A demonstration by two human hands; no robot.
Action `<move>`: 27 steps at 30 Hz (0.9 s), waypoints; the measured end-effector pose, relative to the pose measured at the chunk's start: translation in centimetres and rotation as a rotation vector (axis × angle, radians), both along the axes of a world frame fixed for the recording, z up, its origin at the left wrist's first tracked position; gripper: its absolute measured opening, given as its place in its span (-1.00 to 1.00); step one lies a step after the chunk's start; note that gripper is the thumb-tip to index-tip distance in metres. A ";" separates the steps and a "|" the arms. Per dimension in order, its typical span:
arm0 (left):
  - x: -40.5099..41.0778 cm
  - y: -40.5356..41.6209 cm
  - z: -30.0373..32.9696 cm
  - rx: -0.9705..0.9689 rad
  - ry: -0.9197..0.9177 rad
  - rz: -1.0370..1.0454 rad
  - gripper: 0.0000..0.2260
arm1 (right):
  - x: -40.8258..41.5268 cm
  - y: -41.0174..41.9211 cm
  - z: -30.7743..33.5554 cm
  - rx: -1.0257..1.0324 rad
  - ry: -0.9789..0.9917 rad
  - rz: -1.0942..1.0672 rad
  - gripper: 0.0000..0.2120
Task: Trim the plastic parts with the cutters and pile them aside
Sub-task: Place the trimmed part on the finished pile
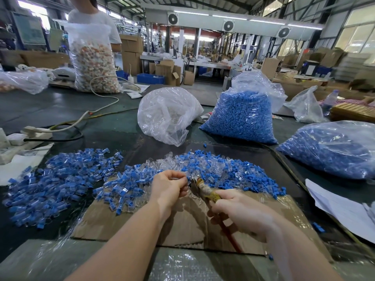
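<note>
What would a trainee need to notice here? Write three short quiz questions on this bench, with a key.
1. True or false: the right hand grips the cutters.
2. What does the left hand hold at the cutter tip? A) a clear plastic part B) a bottle C) nothing
3. What lies under both hands?

Key
1. True.
2. A, a clear plastic part, pinched in the fingers.
3. A cardboard sheet, with loose blue and clear parts heaped at its far edge.

Blue-and-clear parts (pixel 60 179); yellow-handled cutters (pixel 207 189); brown cardboard (pixel 182 224).
</note>
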State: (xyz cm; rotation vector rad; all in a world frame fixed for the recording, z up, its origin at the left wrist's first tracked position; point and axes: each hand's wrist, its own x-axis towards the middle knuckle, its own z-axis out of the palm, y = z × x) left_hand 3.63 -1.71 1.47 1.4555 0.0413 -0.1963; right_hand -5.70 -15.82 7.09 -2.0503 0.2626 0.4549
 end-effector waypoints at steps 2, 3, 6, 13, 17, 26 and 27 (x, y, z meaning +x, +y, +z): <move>0.0 0.1 0.0 0.001 0.009 -0.002 -0.95 | 0.0 0.0 0.1 -0.013 -0.005 0.023 -0.74; 0.0 0.0 0.1 0.000 0.014 -0.003 -0.95 | -0.1 0.1 0.0 -0.031 -0.021 0.033 -0.81; -0.2 0.0 0.1 -0.009 0.020 -0.007 -0.95 | -0.2 0.3 -0.2 -0.134 -0.083 0.054 -0.88; -0.6 -0.2 -0.2 -0.016 0.021 0.005 -0.93 | -0.2 0.4 -1.0 -0.273 -0.174 0.069 -0.83; -0.9 -0.4 -0.5 -0.016 0.029 0.007 -0.93 | -0.4 0.6 -1.1 -0.287 -0.164 0.076 -0.80; -0.6 -0.1 0.1 -0.033 -0.026 0.049 -0.91 | -0.7 0.7 -0.9 -0.255 -0.276 0.049 -0.80; -0.5 0.0 0.1 -0.018 -0.041 0.054 -0.91 | -0.7 0.8 -1.0 -0.247 -0.284 0.056 -0.81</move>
